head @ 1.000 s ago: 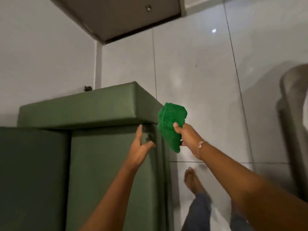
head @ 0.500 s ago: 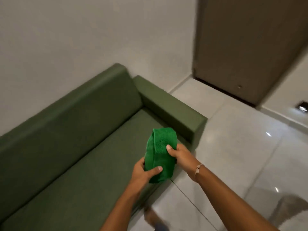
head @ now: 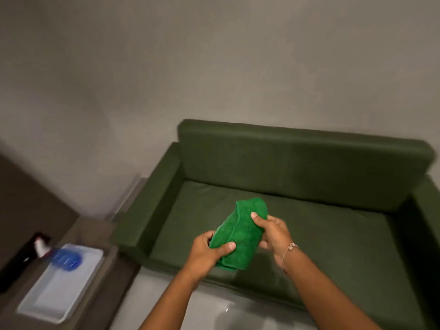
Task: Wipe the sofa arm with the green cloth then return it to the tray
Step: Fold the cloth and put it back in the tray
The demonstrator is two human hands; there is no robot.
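Note:
Both of my hands hold a folded bright green cloth (head: 240, 232) in the air above the front of the dark green sofa seat (head: 309, 234). My left hand (head: 209, 252) grips its lower end with the thumb on top. My right hand (head: 271, 231) pinches its upper right side. The sofa's left arm (head: 147, 210) lies to the left of the cloth and its right arm (head: 426, 210) is at the frame's right edge. A white tray (head: 45, 303) rests on a dark brown surface at the lower left.
A blue brush-like object (head: 65, 259) lies at the tray's far end, blurred. A small white and red bottle (head: 40, 246) stands just beyond it beside a dark brown cabinet (head: 26, 210). A grey wall rises behind the sofa. Pale tiled floor (head: 214, 310) shows below my arms.
My view has swung left from the sofa's right arm to the whole sofa and the tray. My left hand left the sofa arm and took hold of the cloth alongside my right.

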